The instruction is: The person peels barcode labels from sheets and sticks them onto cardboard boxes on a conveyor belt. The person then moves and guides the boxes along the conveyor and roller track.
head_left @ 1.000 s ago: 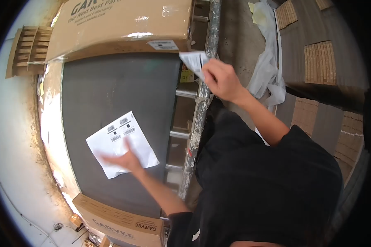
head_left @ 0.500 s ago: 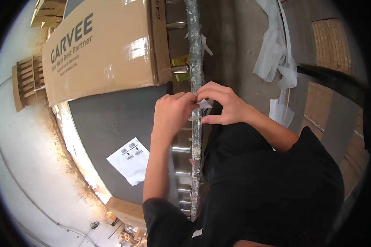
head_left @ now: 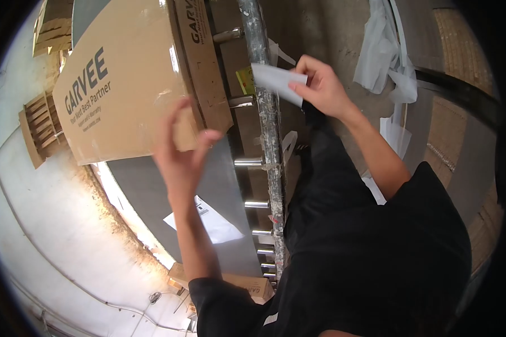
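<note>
A white label (head_left: 275, 80) is pinched between the thumb and fingers of my right hand (head_left: 320, 87), above the worn metal rail. My left hand (head_left: 180, 151) is raised over the near edge of the large GARVEE carton (head_left: 123, 84), fingers apart, holding nothing, slightly blurred. Below it, a white sheet with printed barcodes (head_left: 216, 224) lies on the dark grey surface (head_left: 146, 180), partly hidden by my left forearm.
The worn metal rail (head_left: 271, 146) with silver rollers (head_left: 247, 162) runs beside my body. Another GARVEE carton (head_left: 253, 285) is at the bottom. Clear plastic wrap (head_left: 376, 50) hangs at the right, and a slatted cardboard piece (head_left: 42, 126) is at the left.
My hands were together at the label half a second ago and are now apart. The label stays in my right hand, while my left has moved left over the carton. The view has shifted.
</note>
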Motion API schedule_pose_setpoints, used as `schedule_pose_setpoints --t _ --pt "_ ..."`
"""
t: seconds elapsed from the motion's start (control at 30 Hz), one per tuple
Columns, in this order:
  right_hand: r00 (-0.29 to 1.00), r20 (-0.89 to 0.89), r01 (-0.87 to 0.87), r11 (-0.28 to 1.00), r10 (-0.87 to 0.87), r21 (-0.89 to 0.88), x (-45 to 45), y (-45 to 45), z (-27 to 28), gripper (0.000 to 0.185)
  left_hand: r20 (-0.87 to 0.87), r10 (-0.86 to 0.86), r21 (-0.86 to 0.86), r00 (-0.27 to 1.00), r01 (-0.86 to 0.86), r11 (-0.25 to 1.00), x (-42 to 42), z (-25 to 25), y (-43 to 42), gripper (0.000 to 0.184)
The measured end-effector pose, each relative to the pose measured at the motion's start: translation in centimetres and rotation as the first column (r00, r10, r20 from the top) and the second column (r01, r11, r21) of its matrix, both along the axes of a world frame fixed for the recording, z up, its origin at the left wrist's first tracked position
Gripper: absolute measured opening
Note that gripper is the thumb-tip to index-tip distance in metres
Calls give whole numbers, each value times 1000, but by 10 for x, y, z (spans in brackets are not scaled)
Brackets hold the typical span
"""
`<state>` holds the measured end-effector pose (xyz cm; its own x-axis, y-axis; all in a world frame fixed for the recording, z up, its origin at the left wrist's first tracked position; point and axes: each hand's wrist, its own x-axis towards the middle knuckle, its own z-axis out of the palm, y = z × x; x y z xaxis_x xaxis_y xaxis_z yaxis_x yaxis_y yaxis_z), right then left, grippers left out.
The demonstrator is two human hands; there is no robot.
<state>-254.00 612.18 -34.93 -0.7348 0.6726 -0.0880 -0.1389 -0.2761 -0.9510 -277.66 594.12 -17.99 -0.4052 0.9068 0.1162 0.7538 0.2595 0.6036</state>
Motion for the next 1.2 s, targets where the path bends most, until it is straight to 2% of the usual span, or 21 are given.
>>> schedule_pose_setpoints --t 0.03,0.1,0.13,0.2,0.23,0.3,0.4,0.53,0.63,0.73,0.83,0.97,1.07,1.13,1.2 --pt "995 65 61 975 -77 216 -8 1 5 13 -81 74 31 994 -71 997 -23 -6 -8 61" --pt "955 144 119 781 -259 613 -37 -2 24 25 -213 188 34 959 -185 982 -60 -26 -15 57" --pt "958 97 151 763 -270 628 -50 -14 12 44 -278 188 0 942 -195 981 -80 -44 -23 58" --pt "962 65 177 784 -266 594 -81 -45 -7 45 -406 173 -68 897 -218 974 -110 -77 -37 60" --pt "956 33 219 782 -293 583 -96 -59 -14 46 -330 218 -87 918 -259 962 -104 -71 -28 62" --pt "938 -7 289 773 -346 564 -122 -80 -17 48 -320 205 -75 925 -240 968 -109 -77 -30 60" --pt "918 18 356 846 -395 397 -144 -103 -12 52 -290 205 -77 935 -236 969 -110 -76 -36 59" --pt "915 65 342 849 -399 403 -155 -112 -11 59 -266 218 -72 939 -245 967 -111 -75 -34 58" --pt "920 59 311 815 -386 489 -159 -118 -9 63 -291 218 -83 932 -251 964 -108 -71 -32 56" --pt "922 43 315 812 -385 491 -164 -121 -11 64 -303 199 -74 932 -231 970 -110 -72 -33 55" --pt "967 37 194 830 -250 523 -148 -116 -7 67 -273 231 -71 934 -259 963 -109 -71 -34 58" --pt "1000 3 12 881 -15 473 -115 -129 14 74 -251 248 -61 936 -271 961 -107 -73 -36 57" --pt "998 -60 0 879 33 477 -115 -116 17 72 -257 247 -59 934 -271 961 -108 -71 -34 57" --pt "997 -71 56 957 -37 283 -138 -103 23 69 -244 246 -54 938 -266 962 -108 -71 -35 57" --pt "995 -81 69 961 -49 268 -165 -95 6 73 -244 258 -47 935 -277 960 -106 -70 -34 57"
